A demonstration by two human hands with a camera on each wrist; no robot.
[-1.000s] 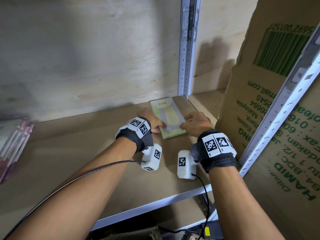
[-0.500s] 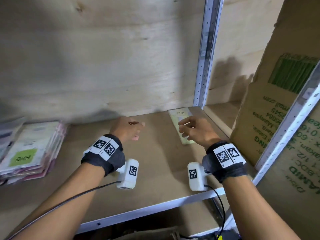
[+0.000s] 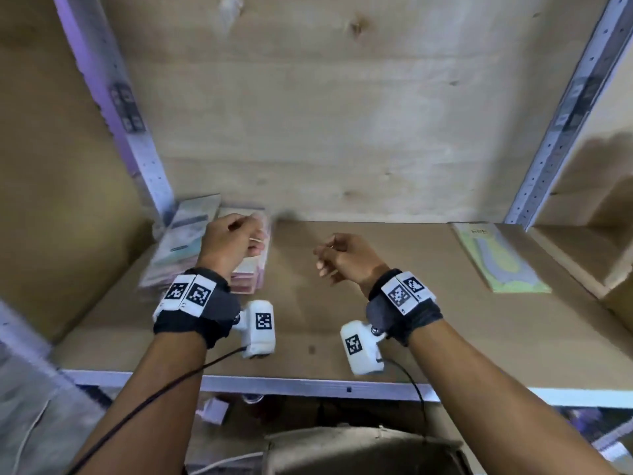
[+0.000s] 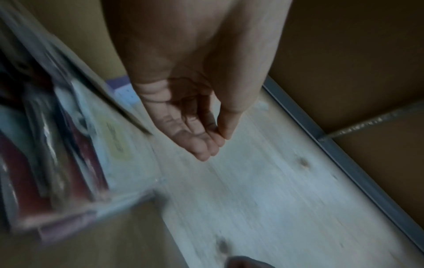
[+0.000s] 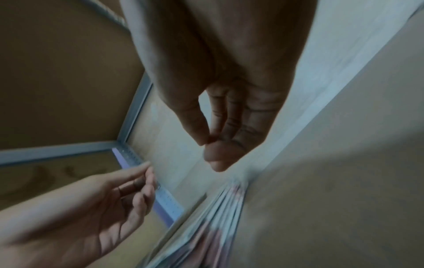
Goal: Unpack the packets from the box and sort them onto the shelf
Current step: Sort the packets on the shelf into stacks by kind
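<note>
A green-and-yellow packet (image 3: 500,258) lies flat at the right end of the wooden shelf (image 3: 394,303), with no hand touching it. Two blurred piles of packets sit at the left end: a pale one (image 3: 186,241) and a pink one (image 3: 251,275). My left hand (image 3: 251,240) hovers over the pink pile with its fingers loosely curled and holds nothing. My right hand (image 3: 323,260) hangs above the middle of the shelf, relaxed and holding nothing. The left wrist view shows the left hand (image 4: 215,145) beside the packets (image 4: 69,145). The right wrist view shows the right hand (image 5: 210,152) and the pile (image 5: 206,226).
Perforated metal uprights (image 3: 561,108) frame the bay, with a plywood back wall (image 3: 325,114) behind. A metal rail (image 3: 308,385) edges the shelf front. A cardboard corner (image 3: 616,296) juts in at the right. A dim brown shape (image 3: 363,450) lies below the shelf.
Both hands have let go of the green-and-yellow packet and moved left along the shelf. The view has swung left, so the left-hand piles are now under my left hand.
</note>
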